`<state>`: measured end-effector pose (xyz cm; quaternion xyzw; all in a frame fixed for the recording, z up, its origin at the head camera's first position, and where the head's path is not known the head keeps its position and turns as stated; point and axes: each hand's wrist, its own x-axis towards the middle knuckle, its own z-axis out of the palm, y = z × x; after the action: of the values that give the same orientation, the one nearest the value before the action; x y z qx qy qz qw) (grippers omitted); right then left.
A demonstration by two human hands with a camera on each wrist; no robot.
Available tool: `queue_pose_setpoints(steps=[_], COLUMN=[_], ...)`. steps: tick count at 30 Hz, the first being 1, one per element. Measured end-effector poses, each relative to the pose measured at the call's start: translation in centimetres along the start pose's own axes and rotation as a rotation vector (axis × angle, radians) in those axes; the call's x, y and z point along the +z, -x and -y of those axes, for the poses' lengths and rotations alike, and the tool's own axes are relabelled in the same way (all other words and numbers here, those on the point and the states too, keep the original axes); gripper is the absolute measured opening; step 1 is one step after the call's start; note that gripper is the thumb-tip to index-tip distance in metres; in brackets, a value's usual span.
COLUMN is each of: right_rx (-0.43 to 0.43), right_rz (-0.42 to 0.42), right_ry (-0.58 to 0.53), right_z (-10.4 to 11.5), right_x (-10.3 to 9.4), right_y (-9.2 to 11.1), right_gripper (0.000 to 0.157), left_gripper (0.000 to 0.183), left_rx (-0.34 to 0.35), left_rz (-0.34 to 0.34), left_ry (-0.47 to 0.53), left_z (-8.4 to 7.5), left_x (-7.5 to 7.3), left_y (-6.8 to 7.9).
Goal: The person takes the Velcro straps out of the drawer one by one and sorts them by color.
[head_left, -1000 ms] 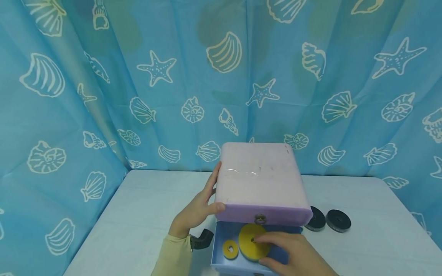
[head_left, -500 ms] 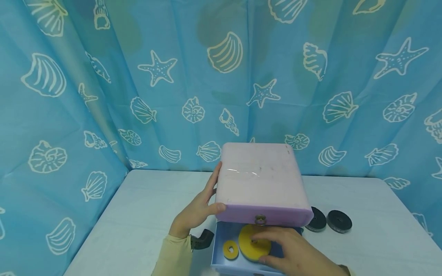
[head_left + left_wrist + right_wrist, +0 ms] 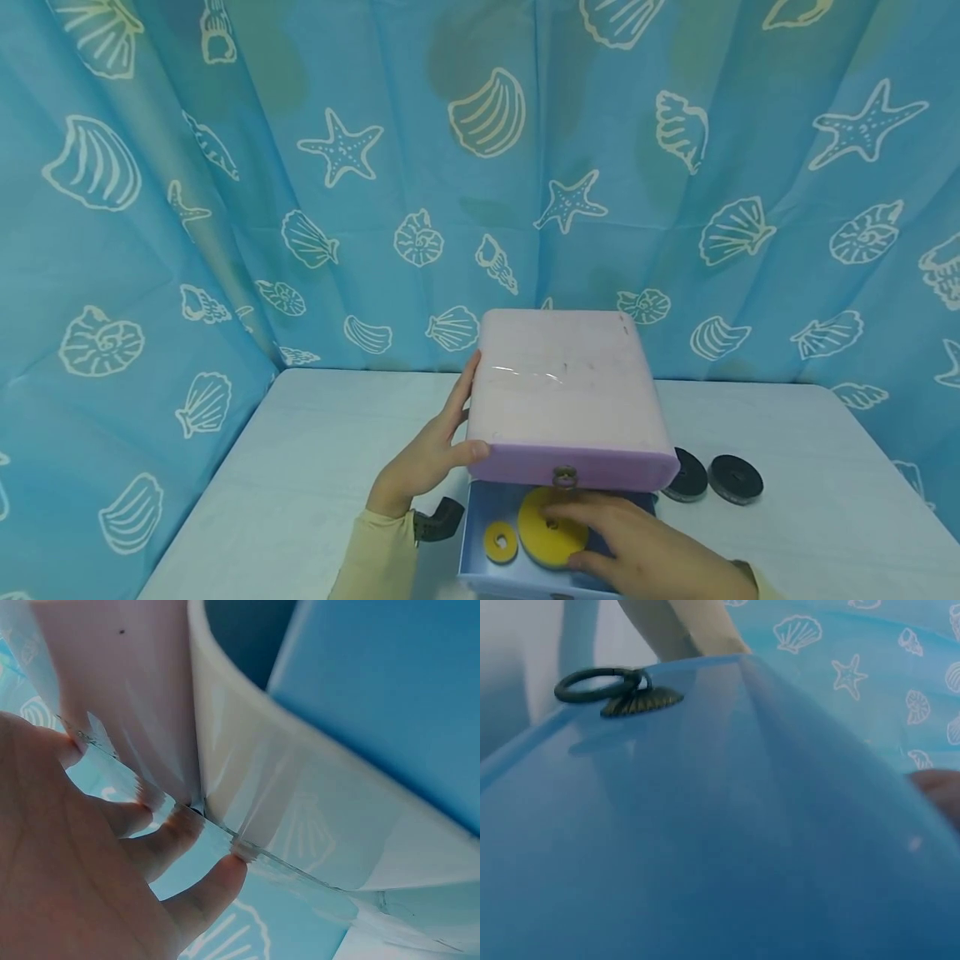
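Observation:
A two-tier drawer box with a pink top stands on the table. Its lower blue drawer is pulled out toward me. Inside lie a large yellow disc with a small centre hole and a small yellow ring. My left hand rests against the box's left side, thumb at the front corner; in the left wrist view its fingertips touch the clear lower edge. My right hand reaches into the drawer, its fingers spread over the disc's right side. The right wrist view shows mostly the drawer's blue front.
Two black round discs lie on the table right of the box. A ring pull hangs on the upper pink drawer, another ring pull on the blue one. A shell-patterned blue curtain closes off the back and sides.
My right fingertips have shifted from near the disc's hole up toward its far edge, baring the hole more. The large disc has barely moved. My left hand stays on the box.

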<state>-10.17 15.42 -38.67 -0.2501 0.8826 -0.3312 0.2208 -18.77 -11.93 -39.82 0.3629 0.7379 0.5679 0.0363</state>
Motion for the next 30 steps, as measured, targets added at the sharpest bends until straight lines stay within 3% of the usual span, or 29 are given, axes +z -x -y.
queue_pose_setpoints(steps=[8, 13, 30], right_rx=[-0.031, -0.037, -0.066], right_rz=[0.011, -0.001, 0.042], right_ry=[0.146, 0.216, 0.148], right_z=[-0.19, -0.18, -0.40], right_x=[-0.14, 0.06, 0.01], right_y=[-0.30, -0.34, -0.11], right_gripper=[0.062, 0.060, 0.060], left_gripper=[0.099, 0.099, 0.099], left_rx=[0.001, -0.001, 0.004], left_rz=[0.005, 0.002, 0.003], left_ry=[-0.001, -0.001, 0.005], left_z=[0.03, 0.07, -0.10], left_x=[-0.01, -0.03, 0.00], left_y=[-0.03, 0.00, 0.07])
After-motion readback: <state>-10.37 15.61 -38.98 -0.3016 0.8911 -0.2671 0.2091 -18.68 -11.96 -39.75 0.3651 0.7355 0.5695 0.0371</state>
